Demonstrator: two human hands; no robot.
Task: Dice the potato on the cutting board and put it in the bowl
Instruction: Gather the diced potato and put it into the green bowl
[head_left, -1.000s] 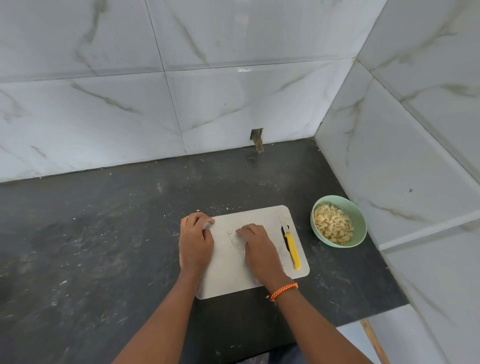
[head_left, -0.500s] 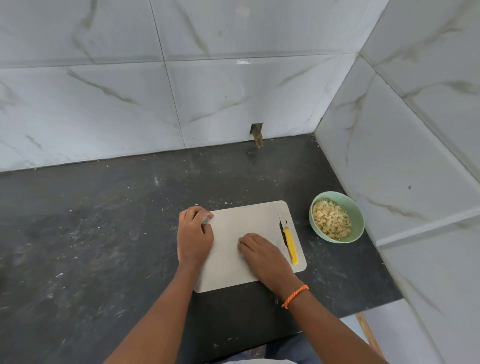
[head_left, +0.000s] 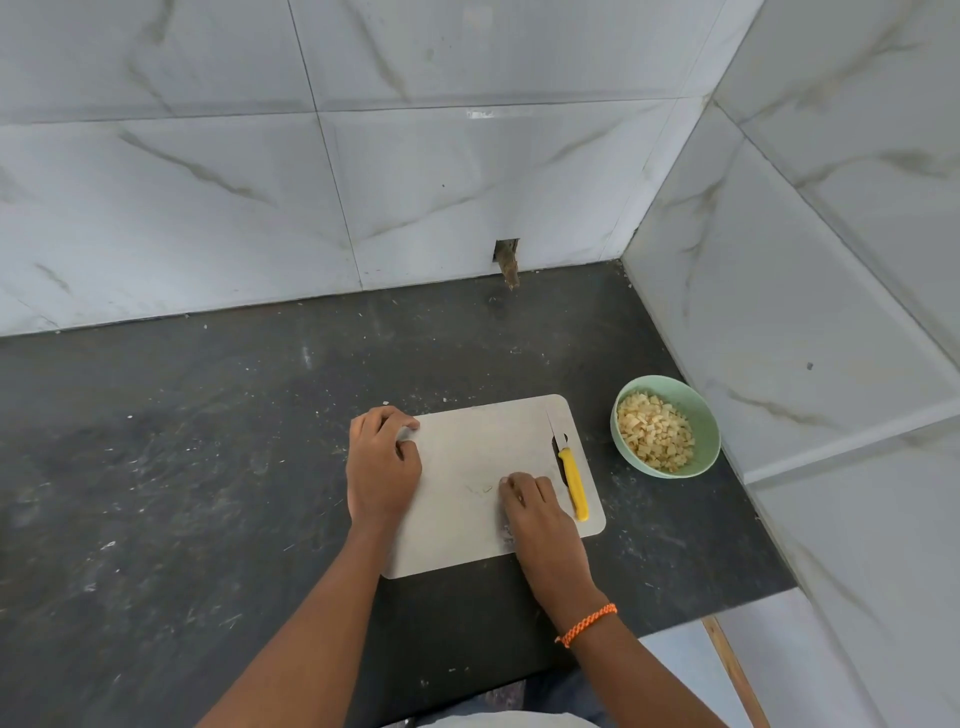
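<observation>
While left hand (head_left: 383, 460) grips cutting board (head_left: 470, 457) edge, right hand (head_left: 540, 514) rests flat; green bowl (head_left: 701, 415) holds potato dice (head_left: 655, 439).

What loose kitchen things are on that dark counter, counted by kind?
Cutting board: 1
Knife, yellow handle: 1
Green bowl of diced potato: 1
Total: 3

Bare forearms, no sleeves in view. Braided orange thread bracelet (head_left: 586, 624) around right wrist, just behind right hand (head_left: 543, 514). Left hand (head_left: 382, 462) unadorned.
</observation>
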